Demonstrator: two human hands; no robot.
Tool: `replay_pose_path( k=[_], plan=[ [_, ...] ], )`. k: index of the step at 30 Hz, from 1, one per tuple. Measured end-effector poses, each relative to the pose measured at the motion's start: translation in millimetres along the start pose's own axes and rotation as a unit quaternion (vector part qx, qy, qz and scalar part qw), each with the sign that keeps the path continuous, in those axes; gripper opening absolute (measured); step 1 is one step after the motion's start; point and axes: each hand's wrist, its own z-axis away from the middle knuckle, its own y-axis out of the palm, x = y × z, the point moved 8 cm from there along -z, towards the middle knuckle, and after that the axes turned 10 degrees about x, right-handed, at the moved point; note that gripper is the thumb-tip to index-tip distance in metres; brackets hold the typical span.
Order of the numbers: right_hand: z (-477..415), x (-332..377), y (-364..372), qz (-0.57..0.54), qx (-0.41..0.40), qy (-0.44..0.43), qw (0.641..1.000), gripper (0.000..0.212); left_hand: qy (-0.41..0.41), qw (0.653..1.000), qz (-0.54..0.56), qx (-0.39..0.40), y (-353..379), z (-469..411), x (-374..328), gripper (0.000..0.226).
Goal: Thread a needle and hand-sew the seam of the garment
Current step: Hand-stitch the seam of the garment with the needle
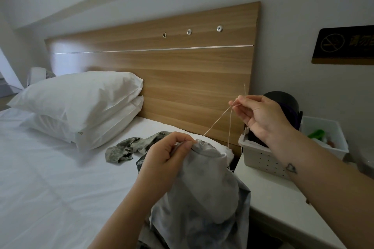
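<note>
Evidently a stitch is being drawn through: threading is judged complete and the seam sewing under way. The left hand (166,153) pinches the folded seam edge (202,144) of the pale, mottled garment (202,188) between thumb and curled fingers, just below frame centre. The rest of the garment hangs toward 6 o'clock, and a patterned portion lies on the white bed sheet (50,168) at 9 o'clock of that hand. The right hand (257,115), at 2 o'clock of the left and well apart from it, pinches the needle (244,89), whose free end points to 12 o'clock. Beige thread (217,120) runs taut from these fingertips toward 7 o'clock, down to the seam edge, while a second strand hangs slack toward 6 o'clock. A perforated white basket (261,157) stands on the nightstand (273,198) at 4 o'clock of the frame. The next move probably calls for taking up the slack, then lowering the needle point to the edge just beside the pinching thumb, without puckering the cloth.
</note>
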Motion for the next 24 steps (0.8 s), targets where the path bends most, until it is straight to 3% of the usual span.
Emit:
replay_pose_path(
  k=[4, 8, 11, 13, 15, 17, 24],
  plan=[
    [-2.7, -2.5, -7.2, 0.055, -0.021, -0.004, 0.998, 0.009, -0.007, 1.000, 0.007, 0.004, 0.3, -0.8, 1.0, 0.024],
    [0.0, -11.4, 5.2, 0.248, 0.041, 0.035, 0.967, 0.008, -0.027, 0.999, 0.031, 0.014, 1.7, -2.6, 5.0, 0.024],
    [11.7, -18.6, 34.7, 0.274, 0.186, 0.057, 0.942, 0.015, -0.047, 0.997, 0.054, 0.015, 2.3, -3.4, 7.9, 0.022],
    [29.5, -31.5, 59.0, 0.297, 0.326, 0.103, 0.892, 0.016, -0.057, 0.996, 0.073, 0.017, 3.0, -3.8, 9.2, 0.019],
    [43.1, -41.8, 68.1, 0.361, 0.393, 0.128, 0.836, 0.012, -0.059, 0.994, 0.089, 0.022, 4.0, -3.9, 8.7, 0.017],
    [45.3, -43.2, 67.2, 0.399, 0.387, 0.127, 0.822, 0.013, -0.067, 0.993, 0.093, 0.023, 4.1, -3.4, 8.9, 0.015],
    [44.9, -23.3, 63.0, 0.425, 0.329, 0.060, 0.841, 0.018, -0.110, 0.989, 0.101, 0.017, 3.3, 1.1, 14.8, 0.013]
  ],
)
